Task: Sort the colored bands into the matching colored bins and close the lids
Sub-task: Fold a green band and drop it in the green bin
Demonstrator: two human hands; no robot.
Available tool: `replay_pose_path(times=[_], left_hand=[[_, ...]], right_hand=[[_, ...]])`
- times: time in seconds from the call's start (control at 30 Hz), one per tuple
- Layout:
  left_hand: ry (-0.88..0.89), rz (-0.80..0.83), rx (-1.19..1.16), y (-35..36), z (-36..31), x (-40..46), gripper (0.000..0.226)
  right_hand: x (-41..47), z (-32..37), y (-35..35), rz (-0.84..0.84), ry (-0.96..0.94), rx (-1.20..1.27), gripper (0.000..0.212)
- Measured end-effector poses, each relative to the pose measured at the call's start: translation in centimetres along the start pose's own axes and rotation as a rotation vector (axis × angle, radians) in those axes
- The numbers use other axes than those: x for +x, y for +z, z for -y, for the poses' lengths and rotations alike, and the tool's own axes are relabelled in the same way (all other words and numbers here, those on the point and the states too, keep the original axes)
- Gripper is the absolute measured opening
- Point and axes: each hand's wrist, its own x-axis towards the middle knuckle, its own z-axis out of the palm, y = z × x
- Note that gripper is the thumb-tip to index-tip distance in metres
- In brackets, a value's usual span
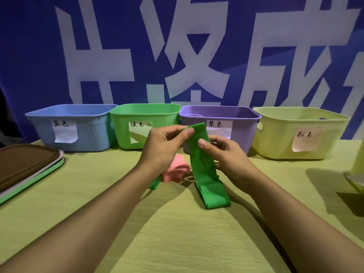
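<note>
Both forearms reach in over the table [177, 243], meeting in front of the bins. The left hand [163, 146] pinches the top end of a green band [199, 164] between thumb and forefinger, while the right hand [224, 152] grips it lower down, thumb on its face. The band hangs as a flat folded strip, its lower loop lying on the yellow-green cloth. A crumpled pink band [177, 170] lies behind it. Beyond stand blue [69, 127], green [141, 115], purple [226, 119] and yellow bins [295, 133], all open.

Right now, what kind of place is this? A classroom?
Probably a staged sorting table at a booth or demo spot, not surely a classroom: a cloth-covered table, four labelled bins in a row, and a big printed banner hung behind.
</note>
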Motion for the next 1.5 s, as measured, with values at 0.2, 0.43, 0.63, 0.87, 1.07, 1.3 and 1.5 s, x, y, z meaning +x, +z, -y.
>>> replay_pose_path(times=[0.2, 0.43, 0.63, 0.87, 1.07, 1.3, 1.5], left_hand=[[0.057, -0.062, -0.023, 0.0, -4.4, 3.4, 0.010], [0.131, -0.105, -0.092, 0.2, -9.7, 6.3, 0.008], [0.208, -0.182, -0.058, 0.0, -12.3, 8.9, 0.010], [0.207, -0.258, 0.053, -1.2, -12.7, 11.3, 0.008], [0.047, -0.397, 0.146, -4.7, -8.6, 12.2, 0.010], [-0.291, -0.476, 0.129, -7.5, -1.4, 8.9, 0.009], [-0.214, -0.080, 0.342, -3.5, -0.4, 5.1, 0.039]], right_hand=[[-0.4, 0.4, 0.0, 0.060, -0.012, -0.034, 0.026], [-0.4, 0.3, 0.0, 0.093, -0.066, -0.180, 0.025], [-0.1, 0.0, -0.4, 0.140, -0.002, -0.186, 0.022], [-0.2, -0.1, -1.7, 0.233, 0.159, -0.234, 0.024], [-0.3, 0.7, -2.4, 0.172, 0.128, -0.052, 0.028], [-0.2, 2.4, -2.4, 0.024, -0.041, 0.285, 0.038], [-0.4, 2.4, -2.0, 0.161, 0.101, 0.366, 0.046]])
